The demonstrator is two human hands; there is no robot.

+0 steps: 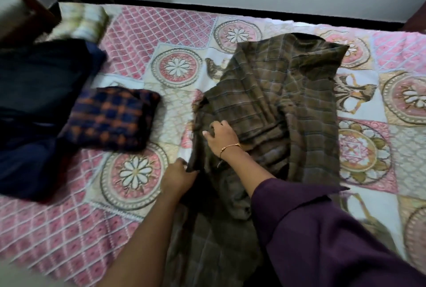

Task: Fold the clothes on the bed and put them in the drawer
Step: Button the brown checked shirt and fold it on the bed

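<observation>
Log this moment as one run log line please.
stage: folding | left hand: grips edge of brown checked shirt | right hand: grips shirt fabric | folded navy-orange checked cloth: lies left on patterned bedspread

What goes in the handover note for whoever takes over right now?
Left hand: grips the brown shirt at its near-left edge.
Right hand: fingers curled on the shirt's left side.
Shirt lies crumpled mid-bed, not yet folded.
Done: checked cloth folded at left, beside the dark pile.
Left: fold the shirt, then move the clothes to the drawer, which is not in view.
</observation>
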